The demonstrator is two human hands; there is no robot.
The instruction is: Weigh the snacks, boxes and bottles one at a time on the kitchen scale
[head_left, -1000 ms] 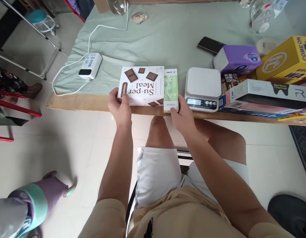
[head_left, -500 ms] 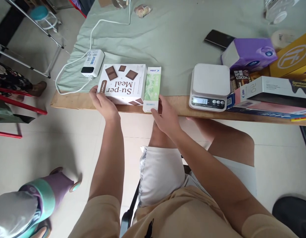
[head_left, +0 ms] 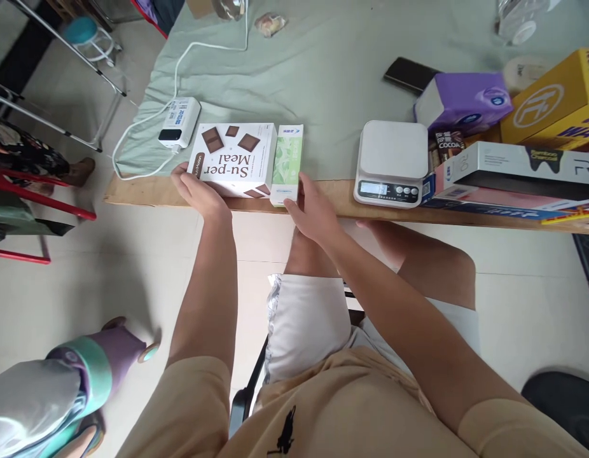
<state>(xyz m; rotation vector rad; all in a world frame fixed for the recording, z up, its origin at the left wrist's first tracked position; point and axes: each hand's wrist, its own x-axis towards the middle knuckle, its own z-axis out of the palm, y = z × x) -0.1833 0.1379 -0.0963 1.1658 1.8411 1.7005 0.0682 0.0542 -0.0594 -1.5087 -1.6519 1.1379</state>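
A white "Su-per Meal" box with chocolate squares printed on it lies flat at the table's front edge, its lettering upside down to me. Against its right side lies a narrow green-and-white box. My left hand grips the white box's lower left corner, fingers along its left side. With the thumb at the front end and the fingers at the right side, my right hand holds the green-and-white box. Some fingertips of both hands are hidden. A white kitchen scale stands further right; its reading is too faint to make out.
A white power bank with a cable lies at left. On the right are a black phone, a purple tissue pack, a yellow box and stacked flat boxes. Another person's leg shows at lower left.
My view has shifted slightly, so the things on the right appear further left. Both hands stay on the same two boxes, which remain side by side.
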